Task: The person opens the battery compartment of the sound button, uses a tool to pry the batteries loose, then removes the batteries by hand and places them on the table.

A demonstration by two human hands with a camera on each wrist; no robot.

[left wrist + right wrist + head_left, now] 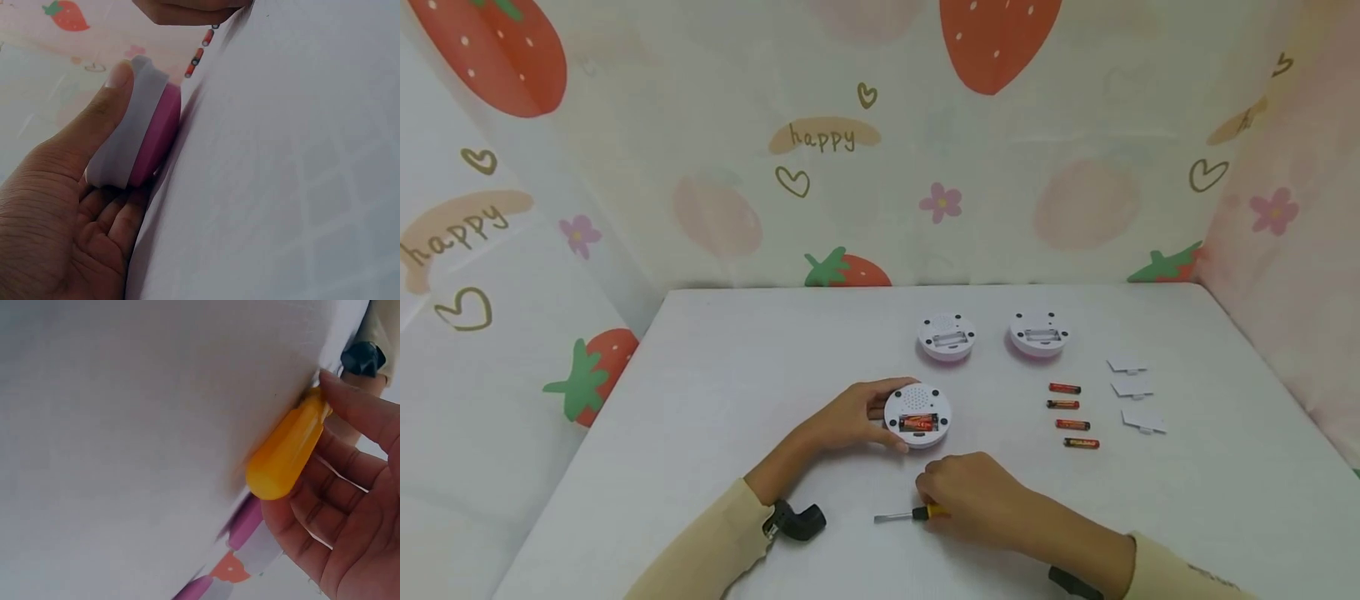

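Note:
My left hand [850, 421] holds a round white battery-powered device [917, 398] by its left side, thumb at the near edge and fingers behind. Its underside faces up, and red batteries [919, 423] lie in the uncovered compartment. Seen from the left wrist, the device [128, 137] has a pink lower part close to the table. Just nearer to me, my right hand [981, 500] grips a screwdriver [895, 517] low over the table, its flat tip pointing left. The right wrist view shows its yellow handle [284, 453] between thumb and fingers.
Two similar round devices, one at back centre [947, 323] and one farther right [1039, 322], lie with vacant battery compartments up. To the right several loose red batteries [1072, 425] form a column, beside white battery covers [1142, 421]. A patterned cloth [1000, 167] stands behind the white table [737, 350].

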